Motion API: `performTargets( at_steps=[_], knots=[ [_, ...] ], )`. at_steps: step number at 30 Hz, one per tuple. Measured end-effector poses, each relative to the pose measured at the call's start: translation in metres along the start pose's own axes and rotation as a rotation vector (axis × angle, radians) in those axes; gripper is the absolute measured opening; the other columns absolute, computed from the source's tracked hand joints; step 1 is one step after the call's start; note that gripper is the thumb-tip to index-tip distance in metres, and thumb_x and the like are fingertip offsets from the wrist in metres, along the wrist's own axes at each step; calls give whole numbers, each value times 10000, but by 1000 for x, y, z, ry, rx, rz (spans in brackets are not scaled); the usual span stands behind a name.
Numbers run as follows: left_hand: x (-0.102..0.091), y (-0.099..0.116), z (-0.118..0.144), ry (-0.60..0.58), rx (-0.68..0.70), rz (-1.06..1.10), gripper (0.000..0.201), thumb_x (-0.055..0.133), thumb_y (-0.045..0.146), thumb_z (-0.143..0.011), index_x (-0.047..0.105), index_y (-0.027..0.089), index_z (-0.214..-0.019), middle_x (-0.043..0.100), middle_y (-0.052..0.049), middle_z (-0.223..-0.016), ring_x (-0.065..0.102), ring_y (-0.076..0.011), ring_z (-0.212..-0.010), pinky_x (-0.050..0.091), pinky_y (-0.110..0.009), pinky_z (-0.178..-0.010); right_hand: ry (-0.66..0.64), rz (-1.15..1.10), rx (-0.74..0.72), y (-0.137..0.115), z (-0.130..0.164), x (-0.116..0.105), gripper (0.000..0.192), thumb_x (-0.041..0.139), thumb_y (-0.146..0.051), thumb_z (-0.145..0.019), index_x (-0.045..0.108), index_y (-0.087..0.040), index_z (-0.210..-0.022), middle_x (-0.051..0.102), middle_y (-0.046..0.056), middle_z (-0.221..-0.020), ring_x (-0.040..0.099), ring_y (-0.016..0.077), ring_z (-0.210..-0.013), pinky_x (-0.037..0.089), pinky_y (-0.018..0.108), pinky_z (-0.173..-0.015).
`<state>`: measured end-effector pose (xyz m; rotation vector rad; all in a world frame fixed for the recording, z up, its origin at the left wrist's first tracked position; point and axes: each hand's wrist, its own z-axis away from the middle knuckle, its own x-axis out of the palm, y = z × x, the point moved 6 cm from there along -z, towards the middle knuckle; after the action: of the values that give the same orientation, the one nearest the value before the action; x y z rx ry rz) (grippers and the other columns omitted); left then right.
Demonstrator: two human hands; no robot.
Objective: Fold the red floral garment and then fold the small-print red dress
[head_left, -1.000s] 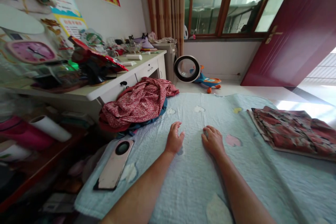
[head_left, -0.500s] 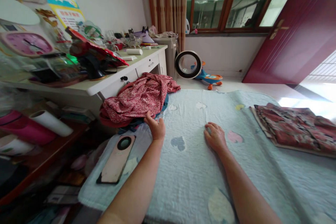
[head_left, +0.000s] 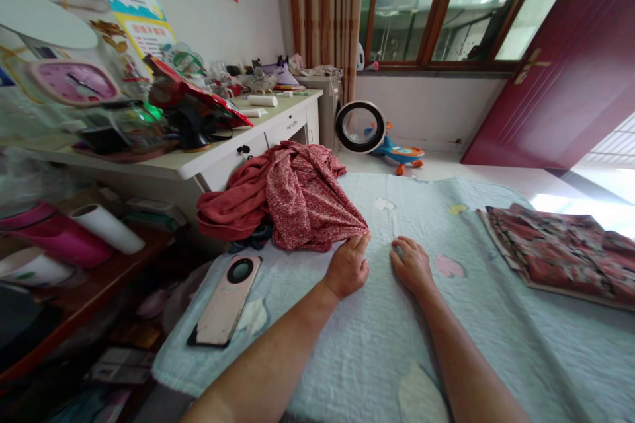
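My left hand is closed on a corner of a red patterned cloth garment, stretching it out from a pile. Under and behind that garment lies a plain red cloth, with some dark blue fabric below. My right hand rests on the light blue blanket, fingers loosely bent and apart, holding nothing. A short gap separates it from the pulled corner. Left of my left forearm, a pink phone lies with its camera ring up. At the right is a folded dark floral garment.
A cluttered desk with a pink clock runs along the left. Below it a shelf carries a paper roll and a pink bottle. A washing machine with its round door open and a blue ride-on toy stand beyond the blanket.
My left hand has taken hold of the red patterned garment and drawn its corner to the right, uncovering the plain red cloth. My right hand stays on the blanket.
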<state>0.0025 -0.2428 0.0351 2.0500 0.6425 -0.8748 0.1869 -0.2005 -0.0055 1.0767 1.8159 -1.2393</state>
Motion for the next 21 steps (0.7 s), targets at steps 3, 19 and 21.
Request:
performTargets(
  at_steps=[3, 19, 21],
  knots=[
    [3, 18, 3, -84, 90, 7, 684, 512, 136, -819, 353, 139, -1484, 553, -158, -1356, 555, -266, -1224, 476, -414, -1052, 12, -31, 8, -2, 1, -2, 365, 486, -314, -871, 650, -192, -1173, 626, 123, -1270, 544, 285, -1194, 366, 459, -1063],
    [-20, 32, 6, 84, 89, 10, 526, 492, 161, -863, 479, 208, -1387, 597, -118, -1282, 528, -261, -1229, 376, -474, -1108, 37, -881, 84, -5, -1, -15, 257, 576, -379, -807, 699, -224, -970, 702, 46, -955, 641, 215, -906, 516, 379, -868],
    [-24, 16, 5, 60, 12, -87, 597, 602, 250, -824, 464, 203, -1402, 533, -133, -1375, 451, -302, -1305, 270, -532, -1158, 72, -985, 214, 5, 0, -15, 249, 599, -401, -796, 682, -224, -951, 673, 5, -792, 609, 173, -708, 527, 309, -675]
  ],
)
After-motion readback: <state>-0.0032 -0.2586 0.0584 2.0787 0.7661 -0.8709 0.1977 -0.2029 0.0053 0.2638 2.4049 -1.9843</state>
